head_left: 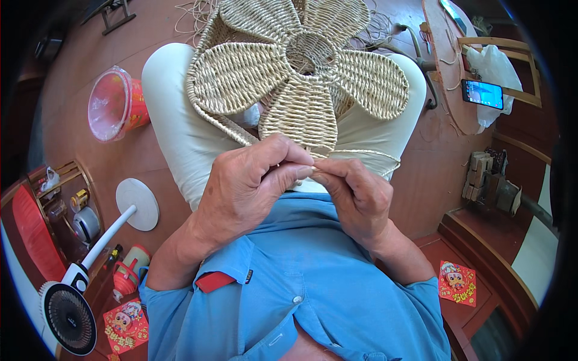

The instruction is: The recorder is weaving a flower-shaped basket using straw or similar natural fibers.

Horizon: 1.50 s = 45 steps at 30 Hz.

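Note:
A flower-shaped piece woven from straw-coloured cord (299, 117) rests across my lap, its petals spread around a round hole in the centre. Just below the tip of its nearest petal, my left hand (250, 177) and my right hand (356, 195) meet. Both are closed in a pinch, thumbs against fingers, on a thin twisted cord (367, 151). From the right hand the cord loops out to the right over my thigh. The exact spot they pinch is mostly hidden by the fingertips.
A red bucket (117, 105) stands on the floor at the left, with a white fan (69, 316) nearer. Loose cord (194, 19) lies beyond my knees. At the right, a wooden table (442, 66) bears a white plastic bag (497, 69) and a phone (482, 94).

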Each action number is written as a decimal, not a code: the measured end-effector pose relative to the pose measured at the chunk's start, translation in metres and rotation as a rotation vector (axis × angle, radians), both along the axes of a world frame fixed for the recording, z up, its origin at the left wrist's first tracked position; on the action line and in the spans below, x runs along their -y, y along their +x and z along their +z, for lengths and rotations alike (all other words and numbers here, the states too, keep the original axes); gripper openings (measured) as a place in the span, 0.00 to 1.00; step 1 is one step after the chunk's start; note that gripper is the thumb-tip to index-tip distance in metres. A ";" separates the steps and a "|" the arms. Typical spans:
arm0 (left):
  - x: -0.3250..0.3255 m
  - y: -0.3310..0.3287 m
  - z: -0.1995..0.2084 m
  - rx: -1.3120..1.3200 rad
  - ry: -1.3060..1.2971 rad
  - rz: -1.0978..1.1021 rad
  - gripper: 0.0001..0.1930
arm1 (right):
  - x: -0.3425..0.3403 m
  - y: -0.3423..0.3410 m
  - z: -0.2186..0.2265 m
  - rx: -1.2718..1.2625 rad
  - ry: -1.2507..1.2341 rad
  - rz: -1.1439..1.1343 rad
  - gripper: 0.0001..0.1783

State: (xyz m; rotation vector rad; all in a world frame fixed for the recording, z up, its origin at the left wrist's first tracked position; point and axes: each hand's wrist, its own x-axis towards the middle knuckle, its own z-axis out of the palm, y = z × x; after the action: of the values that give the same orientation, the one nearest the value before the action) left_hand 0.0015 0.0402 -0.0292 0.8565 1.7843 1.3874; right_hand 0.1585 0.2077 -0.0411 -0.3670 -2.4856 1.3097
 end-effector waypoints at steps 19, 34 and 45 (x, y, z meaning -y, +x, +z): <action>0.018 -0.020 -0.013 0.043 -0.274 0.200 0.25 | -0.011 -0.013 -0.010 0.107 0.265 -0.037 0.08; -0.014 -0.061 -0.024 0.873 -0.221 -0.143 0.44 | 0.002 -0.018 -0.016 0.184 0.051 -0.046 0.05; -0.015 -0.060 -0.020 0.831 -0.284 -0.157 0.44 | 0.000 -0.019 -0.019 0.210 0.014 -0.070 0.05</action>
State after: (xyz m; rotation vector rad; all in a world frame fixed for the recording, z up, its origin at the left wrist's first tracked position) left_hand -0.0585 0.0553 -0.0494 0.1952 1.1862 1.1111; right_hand 0.1393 0.2075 -0.0597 -0.6119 -2.6231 1.2841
